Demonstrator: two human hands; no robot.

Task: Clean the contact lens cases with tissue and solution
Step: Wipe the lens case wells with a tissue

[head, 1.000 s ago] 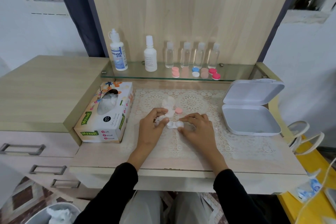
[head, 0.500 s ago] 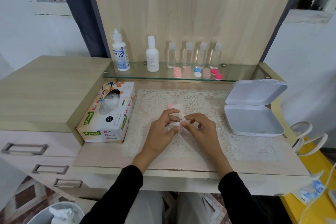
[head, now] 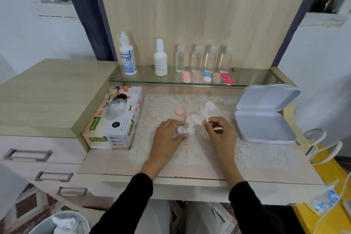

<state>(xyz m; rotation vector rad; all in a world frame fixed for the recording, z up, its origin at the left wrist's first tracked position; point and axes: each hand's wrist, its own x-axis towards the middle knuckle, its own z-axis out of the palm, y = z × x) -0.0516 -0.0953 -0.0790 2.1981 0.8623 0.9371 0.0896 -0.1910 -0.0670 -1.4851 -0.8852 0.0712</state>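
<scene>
My left hand (head: 167,137) has its fingers (head: 177,123) closed on the white twin-well plastic contact lens case (head: 187,130), pinching it between thumb and forefinger. The case is low over the cream lace mat (head: 190,156), near the middle of the desk (head: 106,164). I cannot tell whether it rests on the mat.

My right hand (head: 221,135) is curled, thumb and forefinger pinching the crumpled white tissue (head: 196,118). The tissue hangs just behind the case's right well, one end sticking up toward the back edge.

A round pink screw cap (head: 179,111) lies on the mat just behind the case. The flowered cardboard tissue box (head: 114,121) stands at the desk's left edge, and a white hinged plastic box (head: 266,129) sits with its lid up at the right edge.

Along the back edge runs a glass shelf (head: 252,77). It carries a white solution bottle with a blue label (head: 127,59), a plain white bottle (head: 160,61), four small clear bottles (head: 204,59) and a row of coloured lens cases (head: 208,78).
</scene>
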